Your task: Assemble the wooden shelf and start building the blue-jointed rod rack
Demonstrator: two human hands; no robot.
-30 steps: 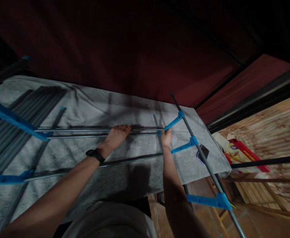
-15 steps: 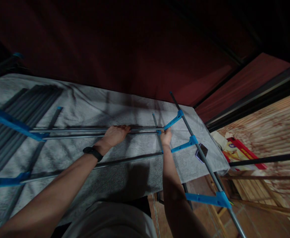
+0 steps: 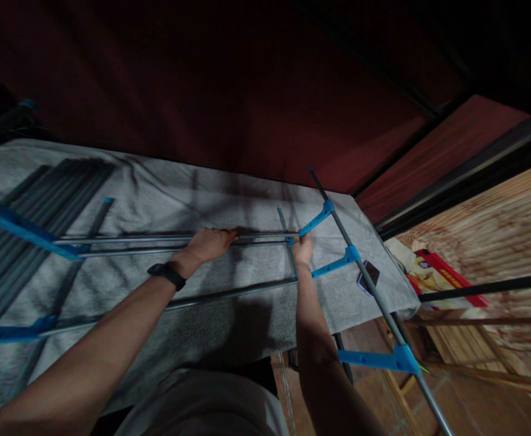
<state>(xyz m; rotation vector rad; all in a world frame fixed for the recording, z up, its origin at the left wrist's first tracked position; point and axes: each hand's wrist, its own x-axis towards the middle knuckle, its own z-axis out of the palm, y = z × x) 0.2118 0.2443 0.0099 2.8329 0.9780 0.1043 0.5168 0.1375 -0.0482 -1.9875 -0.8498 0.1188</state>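
A frame of grey metal tubes and blue plastic connectors stands over a grey cloth. My left hand (image 3: 213, 243), with a dark watch (image 3: 168, 275) on its wrist, is closed over a long metal tube (image 3: 129, 239) near its middle. Further right, my right hand (image 3: 303, 248) grips the tube's end beside a blue connector (image 3: 316, 219); its fingertips are partly hidden. That connector joins a slanting side tube (image 3: 344, 227), which carries another blue connector (image 3: 338, 263) lower down. Nearer my body runs a second long tube (image 3: 238, 295).
Several loose grey tubes (image 3: 33, 212) lie at the left on the grey cloth (image 3: 165, 188). A phone (image 3: 369, 277) rests near the cloth's right edge. Beyond it are a red and yellow box (image 3: 442, 275) and a wooden rack (image 3: 460, 348). A dark red curtain (image 3: 201, 91) hangs behind.
My left hand and wrist have shifted very slightly left along the tube. My right hand keeps its grip at the connector. The view has moved a little.
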